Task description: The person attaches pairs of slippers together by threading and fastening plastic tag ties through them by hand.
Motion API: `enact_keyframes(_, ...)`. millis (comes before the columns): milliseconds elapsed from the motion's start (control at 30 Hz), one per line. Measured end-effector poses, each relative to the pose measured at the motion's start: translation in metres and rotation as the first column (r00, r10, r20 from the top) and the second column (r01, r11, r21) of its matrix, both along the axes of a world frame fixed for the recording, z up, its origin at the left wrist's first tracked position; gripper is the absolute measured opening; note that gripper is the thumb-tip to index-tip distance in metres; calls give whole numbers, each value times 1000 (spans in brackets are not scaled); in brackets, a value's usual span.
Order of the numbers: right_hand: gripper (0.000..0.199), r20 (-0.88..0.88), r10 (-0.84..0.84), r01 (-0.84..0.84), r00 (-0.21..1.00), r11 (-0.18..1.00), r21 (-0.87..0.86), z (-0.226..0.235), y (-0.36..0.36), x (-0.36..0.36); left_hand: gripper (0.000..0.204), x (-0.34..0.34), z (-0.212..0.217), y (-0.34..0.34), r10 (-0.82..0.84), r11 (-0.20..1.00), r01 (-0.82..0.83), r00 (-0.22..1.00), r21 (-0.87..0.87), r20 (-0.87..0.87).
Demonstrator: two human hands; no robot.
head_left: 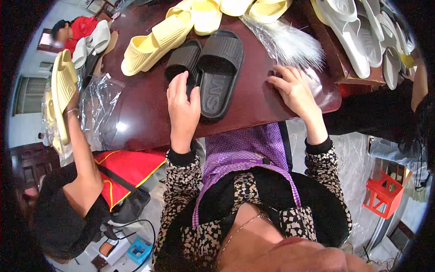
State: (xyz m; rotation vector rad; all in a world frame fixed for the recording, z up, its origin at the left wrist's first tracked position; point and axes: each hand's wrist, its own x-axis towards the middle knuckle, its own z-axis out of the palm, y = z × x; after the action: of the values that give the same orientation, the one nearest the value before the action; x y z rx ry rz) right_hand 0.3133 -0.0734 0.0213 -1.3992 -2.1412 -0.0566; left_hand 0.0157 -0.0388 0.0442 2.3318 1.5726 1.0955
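Before you, by the near edge of the table (253,102), lies a sandal pair (219,81), your left hand (183,111) at its near left. Behind it sit more sandals (158,43). Plastic (290,43) lies beyond your right hand (294,90); along the right edge, a box (331,52) carries other sandals (349,34).

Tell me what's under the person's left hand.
Around the left hand show a black slide sandal with ridged strap and a glossy dark-red tabletop; whatever lies directly beneath is covered.
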Motion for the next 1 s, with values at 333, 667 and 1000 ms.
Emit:
enact_keyframes(333, 13, -210, 104, -126, 972, 987, -96, -3, -17, 2, 30, 20, 5, -18, -192, 981, 191, 978, 13, 78)
enact_keyframes(667, 6, -816, 123, -400, 565, 906, -140, 25, -77, 33, 29, 56, -11, -36, -407, 913, 408, 911, -11, 61)
enact_keyframes(1000, 8, -895, 165, -424, 414, 905, -29, 23, -88, 21, 33, 62, -12, -11, -406, 885, 458, 845, 78, -348)
